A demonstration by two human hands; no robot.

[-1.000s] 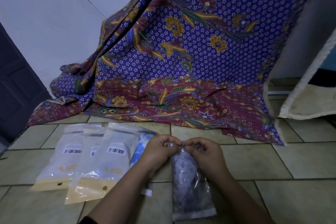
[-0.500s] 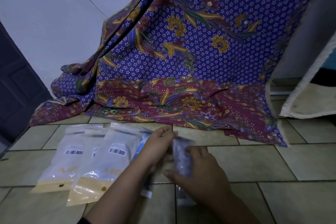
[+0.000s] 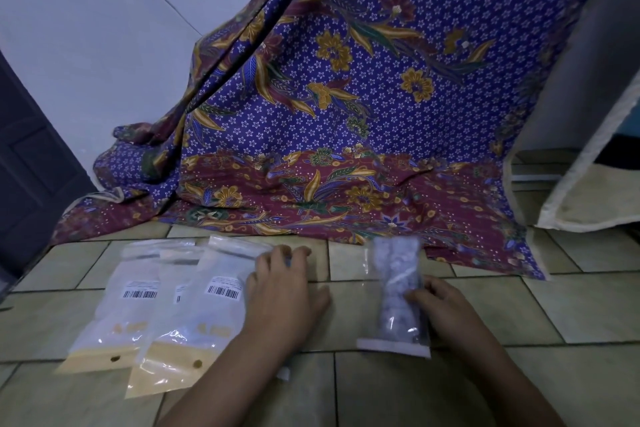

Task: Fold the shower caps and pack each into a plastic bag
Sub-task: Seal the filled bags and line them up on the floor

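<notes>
Moved: since half a second ago my left hand and right hand have parted, and the packed bag has gone rightward with the right.
Right hand: fingers curled on the bag's right edge, gripping it.
Left hand: fingers loosely spread, holding nothing, resting over the right edge of the bag stack.
Packed bag: clear, with a folded shower cap inside; blurred.
Open room: bare floor tiles right of the bag; patterned cloth edge just behind.

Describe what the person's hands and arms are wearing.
The left hand and right hand are bare: no gloves, and no ring, watch or bracelet shows, though motion blur softens the fingers. Both forearms are uncovered to the frame's edge; no sleeve is in view.
</notes>
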